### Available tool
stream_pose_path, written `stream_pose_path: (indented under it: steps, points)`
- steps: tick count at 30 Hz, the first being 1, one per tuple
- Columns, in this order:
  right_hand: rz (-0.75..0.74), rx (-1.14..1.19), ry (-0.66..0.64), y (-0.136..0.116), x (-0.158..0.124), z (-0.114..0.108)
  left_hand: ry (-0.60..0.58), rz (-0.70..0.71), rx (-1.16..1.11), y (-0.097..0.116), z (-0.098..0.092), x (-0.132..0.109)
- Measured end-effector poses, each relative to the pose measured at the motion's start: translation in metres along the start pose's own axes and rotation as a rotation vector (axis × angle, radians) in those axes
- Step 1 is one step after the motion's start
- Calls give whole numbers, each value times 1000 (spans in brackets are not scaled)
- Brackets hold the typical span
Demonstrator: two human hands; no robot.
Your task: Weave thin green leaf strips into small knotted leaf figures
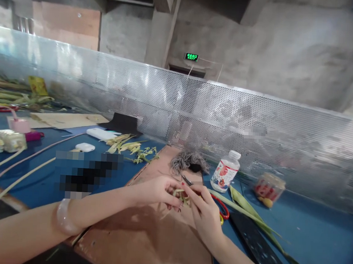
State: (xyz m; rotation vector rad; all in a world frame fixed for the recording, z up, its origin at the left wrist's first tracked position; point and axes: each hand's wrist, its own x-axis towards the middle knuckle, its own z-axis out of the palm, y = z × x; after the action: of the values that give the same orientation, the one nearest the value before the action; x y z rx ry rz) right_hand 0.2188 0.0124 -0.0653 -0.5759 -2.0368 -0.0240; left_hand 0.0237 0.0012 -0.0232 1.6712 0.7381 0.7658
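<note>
My left hand (160, 191) reaches in over a brown board, a pale bangle (65, 217) on its wrist, with its fingers closed on a small pale green leaf strip (185, 200). Opposite it, my right hand (206, 214) pinches the same strip, fingertips close to those of the left. Much of the strip is hidden by the fingers. Just beyond the right hand lie scissors (226, 210) with red and yellow handles, partly covered by that hand. A bundle of grey yarn (185, 161) rests farther back on the brown board (146, 237).
A plastic bottle (226, 171) and a jar (269, 188) stand at right, beside a long green leaf (246, 206) and a dark strip (261, 242). Leftward are dried plant pieces (129, 146), a white earphone case (85, 146) and cables. A perforated metal screen (131, 85) runs behind.
</note>
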Motion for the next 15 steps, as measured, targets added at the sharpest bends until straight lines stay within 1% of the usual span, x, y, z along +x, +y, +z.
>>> stream_pose_path:
  steps: [5,9,13,15]
  points:
    - [-83,-76,-47,-1,3,-1,44,-17,-34,-3,-2,1]
    - [-193,-82,-125,-2,4,-4,27,-37,34,-4,-5,3]
    - [-204,-76,-167,-2,1,-6,-4,-46,43,-6,-8,5]
    - [-237,-88,-168,-2,-1,-5,-6,-36,51,-7,-8,5]
